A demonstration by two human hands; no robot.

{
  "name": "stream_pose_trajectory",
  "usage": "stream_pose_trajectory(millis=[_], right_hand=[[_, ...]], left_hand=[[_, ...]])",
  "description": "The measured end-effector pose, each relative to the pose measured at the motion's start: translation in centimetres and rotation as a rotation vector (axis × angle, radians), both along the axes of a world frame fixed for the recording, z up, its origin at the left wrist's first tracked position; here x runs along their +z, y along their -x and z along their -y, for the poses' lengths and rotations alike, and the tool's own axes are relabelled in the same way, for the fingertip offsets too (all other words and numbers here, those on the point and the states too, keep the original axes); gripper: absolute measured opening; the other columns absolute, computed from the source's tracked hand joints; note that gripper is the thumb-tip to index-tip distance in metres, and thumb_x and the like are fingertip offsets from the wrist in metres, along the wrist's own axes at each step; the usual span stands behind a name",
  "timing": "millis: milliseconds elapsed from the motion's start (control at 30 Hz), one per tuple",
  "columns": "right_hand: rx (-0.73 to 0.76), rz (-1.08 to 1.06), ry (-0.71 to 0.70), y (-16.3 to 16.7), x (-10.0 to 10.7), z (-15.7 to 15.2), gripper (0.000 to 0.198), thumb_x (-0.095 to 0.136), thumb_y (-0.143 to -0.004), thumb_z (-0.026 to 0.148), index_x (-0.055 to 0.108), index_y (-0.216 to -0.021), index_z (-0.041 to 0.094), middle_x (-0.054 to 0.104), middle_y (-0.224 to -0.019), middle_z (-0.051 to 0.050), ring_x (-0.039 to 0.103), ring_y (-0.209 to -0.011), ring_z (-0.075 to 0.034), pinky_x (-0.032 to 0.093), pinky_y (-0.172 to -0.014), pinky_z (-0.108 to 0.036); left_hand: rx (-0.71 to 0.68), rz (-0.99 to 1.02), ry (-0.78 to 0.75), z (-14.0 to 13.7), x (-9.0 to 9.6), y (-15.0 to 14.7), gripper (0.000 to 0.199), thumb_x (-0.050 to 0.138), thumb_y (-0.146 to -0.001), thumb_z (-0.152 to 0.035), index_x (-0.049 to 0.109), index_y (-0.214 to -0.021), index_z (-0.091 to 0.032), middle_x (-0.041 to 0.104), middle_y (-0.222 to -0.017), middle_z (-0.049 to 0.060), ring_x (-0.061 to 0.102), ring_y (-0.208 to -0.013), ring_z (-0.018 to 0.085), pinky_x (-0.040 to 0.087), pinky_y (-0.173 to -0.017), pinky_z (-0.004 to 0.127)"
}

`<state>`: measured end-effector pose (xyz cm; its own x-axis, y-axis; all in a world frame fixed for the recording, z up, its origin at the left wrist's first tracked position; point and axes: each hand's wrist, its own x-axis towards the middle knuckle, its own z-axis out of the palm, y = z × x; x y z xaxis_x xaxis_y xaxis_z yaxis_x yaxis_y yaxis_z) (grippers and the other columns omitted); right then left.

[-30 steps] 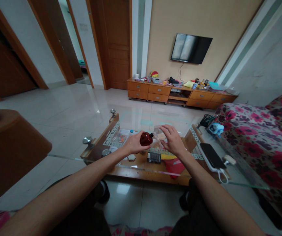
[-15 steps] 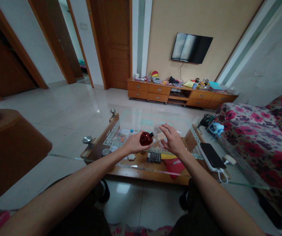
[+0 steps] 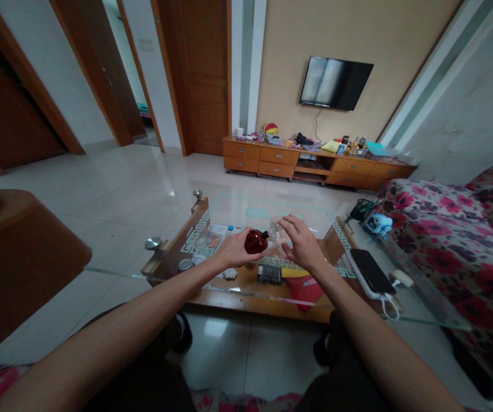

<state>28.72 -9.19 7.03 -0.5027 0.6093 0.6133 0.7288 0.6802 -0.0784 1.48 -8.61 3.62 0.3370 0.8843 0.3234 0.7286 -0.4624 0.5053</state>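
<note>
In my left hand [image 3: 234,249] is a dark amber bottle [image 3: 255,242], tilted so that its black neck points right. Fingers and thumb wrap round the bottle's body. My right hand [image 3: 300,243] curls around a clear, see-through container [image 3: 275,233], whose exact kind I cannot make out. The bottle's neck is at or very close to the container's opening; whether they touch is unclear. Both hands are above the glass-topped coffee table [image 3: 246,298].
Under the glass lie a black box [image 3: 269,274], a red packet [image 3: 305,290] and a round tin [image 3: 185,265]. A phone [image 3: 371,271] on a white object with a cable lies at right, near a blue toy [image 3: 378,224] and a black pen holder [image 3: 360,209].
Almost nothing differs. Both hands keep their places, with the bottle still tilted toward the clear container; the view has shifted very slightly.
</note>
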Motion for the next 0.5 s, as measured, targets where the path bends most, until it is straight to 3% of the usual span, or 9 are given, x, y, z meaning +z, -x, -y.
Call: stream_pose_trajectory(millis=[500], right_hand=[[-0.034, -0.006, 0.009, 0.22, 0.01, 0.24, 0.084, 0.065, -0.081, 0.002, 0.045, -0.157, 0.033, 0.037, -0.166, -0.01, 0.036, -0.155, -0.034, 0.046, -0.12, -0.057]], left_hand=[[-0.011, 0.015, -0.001, 0.06, 0.09, -0.03, 0.079, 0.078, -0.077, -0.072, 0.057, -0.138, -0.027, 0.076, -0.117, 0.008, 0.074, -0.104, 0.033, 0.055, -0.087, 0.041]])
